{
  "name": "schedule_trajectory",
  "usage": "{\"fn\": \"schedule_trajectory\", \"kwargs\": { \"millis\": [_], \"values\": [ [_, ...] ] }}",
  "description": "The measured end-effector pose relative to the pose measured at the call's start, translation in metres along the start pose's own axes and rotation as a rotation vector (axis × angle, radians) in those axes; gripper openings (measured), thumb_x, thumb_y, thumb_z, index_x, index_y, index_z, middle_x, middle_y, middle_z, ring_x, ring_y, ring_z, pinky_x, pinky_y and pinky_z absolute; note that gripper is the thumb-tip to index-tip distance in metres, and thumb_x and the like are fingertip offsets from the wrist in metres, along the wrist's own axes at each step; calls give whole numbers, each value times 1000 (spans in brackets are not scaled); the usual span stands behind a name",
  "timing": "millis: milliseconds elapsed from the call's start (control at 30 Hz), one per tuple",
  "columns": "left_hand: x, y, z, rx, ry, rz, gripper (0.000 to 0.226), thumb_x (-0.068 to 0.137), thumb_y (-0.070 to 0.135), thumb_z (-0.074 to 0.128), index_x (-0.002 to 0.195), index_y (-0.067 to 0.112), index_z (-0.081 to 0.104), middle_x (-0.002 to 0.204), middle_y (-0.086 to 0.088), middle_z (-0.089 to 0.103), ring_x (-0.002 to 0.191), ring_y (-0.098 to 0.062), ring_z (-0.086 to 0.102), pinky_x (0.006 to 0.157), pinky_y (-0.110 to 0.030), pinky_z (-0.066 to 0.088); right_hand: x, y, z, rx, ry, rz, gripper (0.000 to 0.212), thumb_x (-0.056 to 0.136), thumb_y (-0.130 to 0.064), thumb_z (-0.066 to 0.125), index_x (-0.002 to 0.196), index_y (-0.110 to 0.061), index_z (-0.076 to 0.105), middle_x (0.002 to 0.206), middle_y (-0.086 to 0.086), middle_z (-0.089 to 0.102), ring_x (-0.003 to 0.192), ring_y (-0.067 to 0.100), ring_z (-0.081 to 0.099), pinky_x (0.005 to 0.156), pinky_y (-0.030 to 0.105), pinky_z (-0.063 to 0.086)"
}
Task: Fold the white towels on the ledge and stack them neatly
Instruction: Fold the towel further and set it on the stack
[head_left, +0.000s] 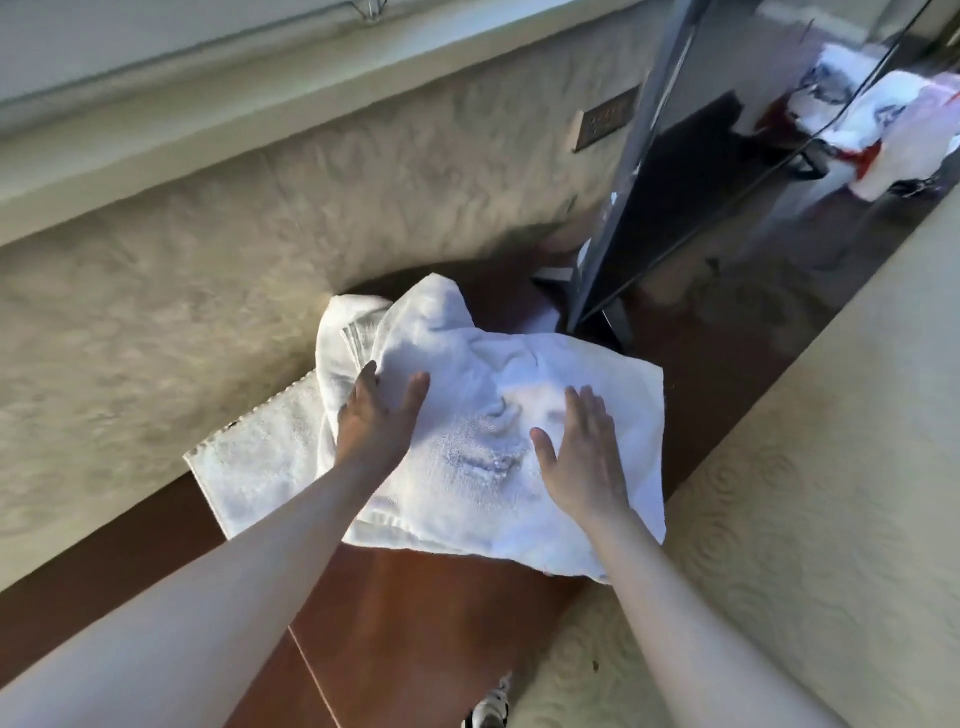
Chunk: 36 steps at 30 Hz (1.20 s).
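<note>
Both palms were down flat, fingers spread, left hand (375, 423) and right hand (581, 451) apart, pressing the top towel (483, 415) onto another towel (260, 457) on the brown ledge (431, 613).

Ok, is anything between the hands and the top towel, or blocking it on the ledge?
Nothing visible. The left hand and right hand lie flat, palms down, directly on the top white towel. It rests partly over another white towel on the wooden ledge. The dark screen stands behind, right.
</note>
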<state>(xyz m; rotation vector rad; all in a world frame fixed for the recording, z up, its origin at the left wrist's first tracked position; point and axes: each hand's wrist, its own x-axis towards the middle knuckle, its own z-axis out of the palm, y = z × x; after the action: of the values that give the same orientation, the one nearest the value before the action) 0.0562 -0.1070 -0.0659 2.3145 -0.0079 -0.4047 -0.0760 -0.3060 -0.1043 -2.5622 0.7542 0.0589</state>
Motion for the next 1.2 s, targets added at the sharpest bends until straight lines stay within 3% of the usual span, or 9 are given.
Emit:
{"fn": "schedule_trajectory", "kwargs": {
  "millis": [133, 267, 500, 633, 700, 833, 967, 1067, 1200],
  "values": [
    [26, 17, 19, 139, 107, -231, 97, 81, 81, 46, 145, 9, 40, 147, -17, 43, 137, -39, 37, 112, -49, 30, 46, -1, 18, -57, 106, -39, 70, 97, -57, 28, 149, -11, 41, 155, 13, 42, 143, 35, 36, 119, 51, 24],
    [38, 24, 34, 170, 152, -271, 94, 75, 88, 46, 145, 25, 41, 145, -13, 41, 138, -36, 34, 112, -52, 29, 61, -3, 42, -30, 389, -82, 42, 96, -45, 50, 111, -8, 66, 116, 14, 66, 110, 38, 60, 94, 51, 46],
    [16, 32, 11, 52, 182, -190, 71, 85, 68, 59, 129, 13, 55, 125, -17, 65, 118, -37, 58, 89, -38, 46, 61, -6, 39, 193, 551, -58, 39, 100, -35, 47, 89, -4, 68, 93, 16, 67, 83, 41, 60, 76, 49, 47],
    [-12, 23, -19, -75, 290, -38, 50, 82, 59, 70, 88, 12, 55, 74, -5, 65, 74, -28, 61, 61, -30, 33, 44, -29, 20, 269, 555, -38, 47, 102, -38, 37, 83, -2, 61, 78, 16, 65, 72, 41, 58, 77, 46, 43],
    [-28, 10, -40, -128, 338, -9, 51, 80, 60, 74, 84, 13, 55, 69, -3, 63, 63, -16, 56, 57, -28, 33, 33, -48, 10, 289, 568, -131, 51, 105, -38, 32, 76, -4, 59, 69, 10, 62, 62, 36, 55, 70, 41, 41],
    [-69, -26, -88, -212, 389, -3, 41, 82, 57, 74, 93, 19, 63, 75, 8, 65, 67, 11, 58, 61, -11, 42, 5, -97, -2, 265, 630, -363, 59, 107, -39, 28, 66, -8, 58, 55, 6, 57, 46, 24, 43, 56, 29, 33],
    [-122, -83, -140, -237, 498, -52, 62, 66, 79, 56, 92, 24, 64, 76, 7, 67, 67, 5, 59, 62, -25, 43, -49, -147, 10, 216, 601, -552, 46, 103, -30, 41, 64, -9, 55, 54, 7, 56, 45, 29, 50, 53, 27, 32],
    [-169, -135, -180, -276, 566, -67, 61, 67, 78, 57, 92, 22, 65, 77, 4, 68, 73, 6, 61, 63, -16, 44, -104, -189, 27, 194, 547, -655, 44, 101, -30, 44, 63, -10, 53, 54, 7, 57, 46, 32, 52, 53, 27, 31],
    [-248, -219, -237, -306, 685, -86, 49, 81, 64, 67, 85, 16, 59, 73, -5, 64, 69, -12, 58, 62, -26, 44, -189, -254, 67, 221, 470, -788, 48, 101, -33, 43, 60, -10, 50, 53, 10, 57, 45, 37, 53, 48, 33, 38]
  ]
}}
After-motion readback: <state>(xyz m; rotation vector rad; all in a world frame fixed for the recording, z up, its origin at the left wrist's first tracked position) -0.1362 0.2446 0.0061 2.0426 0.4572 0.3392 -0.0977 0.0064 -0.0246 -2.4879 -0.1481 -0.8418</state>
